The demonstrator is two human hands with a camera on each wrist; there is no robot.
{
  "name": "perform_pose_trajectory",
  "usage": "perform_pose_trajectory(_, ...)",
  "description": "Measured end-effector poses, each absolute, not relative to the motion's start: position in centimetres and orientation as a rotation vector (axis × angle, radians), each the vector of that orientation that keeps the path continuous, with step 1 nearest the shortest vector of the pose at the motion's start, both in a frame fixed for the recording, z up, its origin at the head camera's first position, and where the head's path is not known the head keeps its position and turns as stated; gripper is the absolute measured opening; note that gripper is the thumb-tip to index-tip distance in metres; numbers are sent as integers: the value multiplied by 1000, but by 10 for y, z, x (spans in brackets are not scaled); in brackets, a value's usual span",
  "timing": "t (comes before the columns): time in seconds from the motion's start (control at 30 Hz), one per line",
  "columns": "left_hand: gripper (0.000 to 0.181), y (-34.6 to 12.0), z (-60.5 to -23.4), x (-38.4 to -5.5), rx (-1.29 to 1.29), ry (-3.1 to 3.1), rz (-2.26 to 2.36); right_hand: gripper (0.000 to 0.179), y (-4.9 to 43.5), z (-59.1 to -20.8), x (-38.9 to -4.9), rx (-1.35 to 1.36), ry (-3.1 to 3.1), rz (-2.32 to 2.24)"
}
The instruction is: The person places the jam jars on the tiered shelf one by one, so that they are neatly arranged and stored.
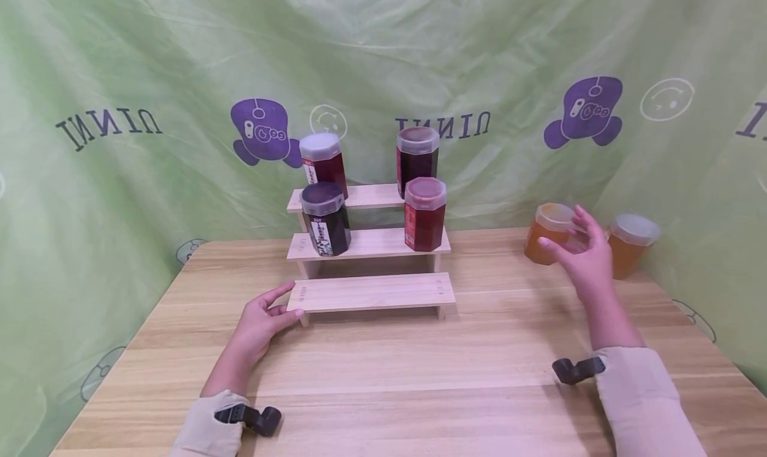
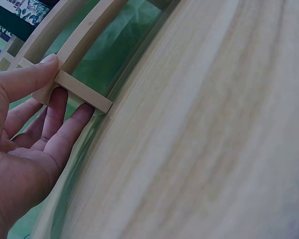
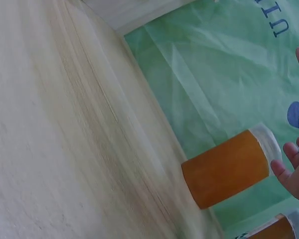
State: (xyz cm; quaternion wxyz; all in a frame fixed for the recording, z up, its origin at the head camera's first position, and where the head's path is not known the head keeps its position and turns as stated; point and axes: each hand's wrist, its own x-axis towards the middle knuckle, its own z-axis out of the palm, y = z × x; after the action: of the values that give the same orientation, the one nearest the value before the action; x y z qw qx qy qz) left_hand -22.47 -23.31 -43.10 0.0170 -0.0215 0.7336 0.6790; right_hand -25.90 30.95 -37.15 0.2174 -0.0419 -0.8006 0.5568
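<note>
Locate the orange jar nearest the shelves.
In the head view, that orange jar stands at the right rear of the table, partly hidden by the right hand.

Room above front step; right fingers perhaps obstruct orange jars.

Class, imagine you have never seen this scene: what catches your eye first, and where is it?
Probably the four dark red to near-black jars, two on the top step and two on the middle step of the pale wooden stand. Next, against the green backdrop, come two amber jars at the table's far right, with the right hand beside them, gripping neither. The left hand holds the lowest step's left end.
</note>
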Motion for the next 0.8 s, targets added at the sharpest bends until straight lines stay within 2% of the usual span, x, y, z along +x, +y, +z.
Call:
perform_pose_trajectory(0.33, 73, -234, -429, -224, -42, 2266, 2116, 89, 324, -379, -271, -315, -2200, 1528)
perform_pose_trajectory(0.8, 72, -235, -431, -225, -68, 2295, 2094, 98, 340, -387, -287, -226, -2318, 1541)
